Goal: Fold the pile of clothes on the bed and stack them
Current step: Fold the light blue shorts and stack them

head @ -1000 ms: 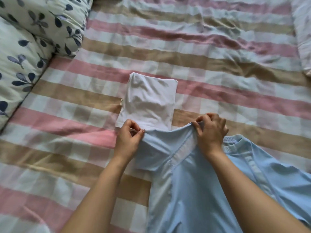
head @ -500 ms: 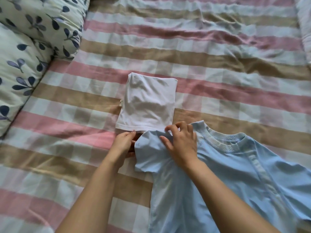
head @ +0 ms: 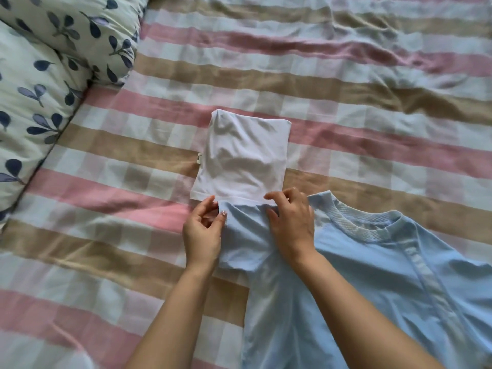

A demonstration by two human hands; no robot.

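While the left hand [head: 202,233] and the right hand [head: 290,225] pinch the sleeve [head: 241,235] of the blue shirt [head: 372,278], they should pull it flat, then fold it inward, off the white shirt [head: 242,161].

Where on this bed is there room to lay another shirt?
Bare sheet beyond the white shirt, right of it above the blue shirt, and left toward the pillows. Crowded where left hand and right hand meet the shirts.
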